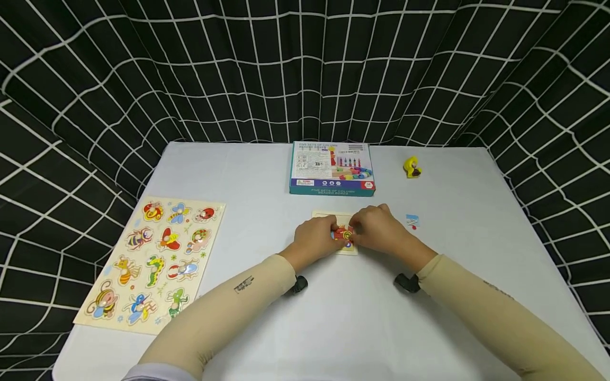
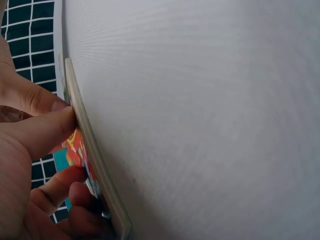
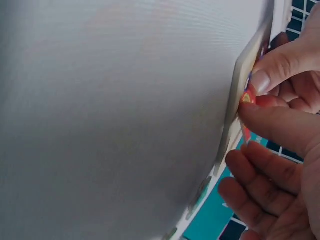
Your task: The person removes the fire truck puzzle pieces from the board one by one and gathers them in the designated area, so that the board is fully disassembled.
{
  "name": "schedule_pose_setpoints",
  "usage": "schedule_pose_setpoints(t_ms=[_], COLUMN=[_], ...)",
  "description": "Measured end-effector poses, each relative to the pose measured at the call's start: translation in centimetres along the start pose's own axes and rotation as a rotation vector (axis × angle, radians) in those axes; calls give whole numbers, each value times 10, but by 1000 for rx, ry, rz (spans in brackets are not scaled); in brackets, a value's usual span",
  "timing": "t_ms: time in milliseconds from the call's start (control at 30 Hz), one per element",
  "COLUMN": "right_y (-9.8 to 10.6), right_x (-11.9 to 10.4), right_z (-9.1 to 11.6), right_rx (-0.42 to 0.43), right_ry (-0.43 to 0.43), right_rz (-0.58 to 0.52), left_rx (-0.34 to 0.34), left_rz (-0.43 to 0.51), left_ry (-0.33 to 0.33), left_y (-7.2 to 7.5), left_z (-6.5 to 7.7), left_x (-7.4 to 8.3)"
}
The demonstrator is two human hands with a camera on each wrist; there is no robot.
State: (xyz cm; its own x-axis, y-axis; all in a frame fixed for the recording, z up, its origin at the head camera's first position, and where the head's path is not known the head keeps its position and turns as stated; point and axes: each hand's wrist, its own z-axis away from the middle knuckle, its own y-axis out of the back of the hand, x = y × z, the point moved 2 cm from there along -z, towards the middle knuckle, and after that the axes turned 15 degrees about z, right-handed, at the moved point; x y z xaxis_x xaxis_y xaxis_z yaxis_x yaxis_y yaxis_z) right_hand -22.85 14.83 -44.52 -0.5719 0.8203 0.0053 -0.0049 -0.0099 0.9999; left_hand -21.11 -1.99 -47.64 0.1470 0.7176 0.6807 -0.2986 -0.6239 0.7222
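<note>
"One left hand (image 1: 312, 239), one right hand (image 1: 385, 227), both busy. Finished?"

"Partway, I'd judge. At the small board (image 1: 344, 218), both pinch a red piece (image 1: 341, 233), seating unclear; rightward, a yellow piece (image 1: 409, 165) and a blue piece (image 1: 412, 219) lie loose."

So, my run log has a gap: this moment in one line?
left hand: holds red piece | right hand: holds red piece | small board: underneath

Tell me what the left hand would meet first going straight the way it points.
Likely the red piece, right at the left hand; beyond it, the right hand, though depth is unclear.
</note>
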Motion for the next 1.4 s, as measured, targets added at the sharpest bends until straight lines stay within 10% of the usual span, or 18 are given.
schedule_pose_setpoints(t_ms=[367,833,1400], right_y=[5,-1,2], right_x=[9,112,104], right_z=[7,79,77], right_rx=[98,-31,20], right_ry=[83,-41,-115], right_rz=[110,127,9], left_rx=[1,-53,-84], left_rz=[27,72,90], left_ry=[-11,157,134], left_y=[1,1,10], left_z=[-2,1,5], left_x=[2,-4,-6])
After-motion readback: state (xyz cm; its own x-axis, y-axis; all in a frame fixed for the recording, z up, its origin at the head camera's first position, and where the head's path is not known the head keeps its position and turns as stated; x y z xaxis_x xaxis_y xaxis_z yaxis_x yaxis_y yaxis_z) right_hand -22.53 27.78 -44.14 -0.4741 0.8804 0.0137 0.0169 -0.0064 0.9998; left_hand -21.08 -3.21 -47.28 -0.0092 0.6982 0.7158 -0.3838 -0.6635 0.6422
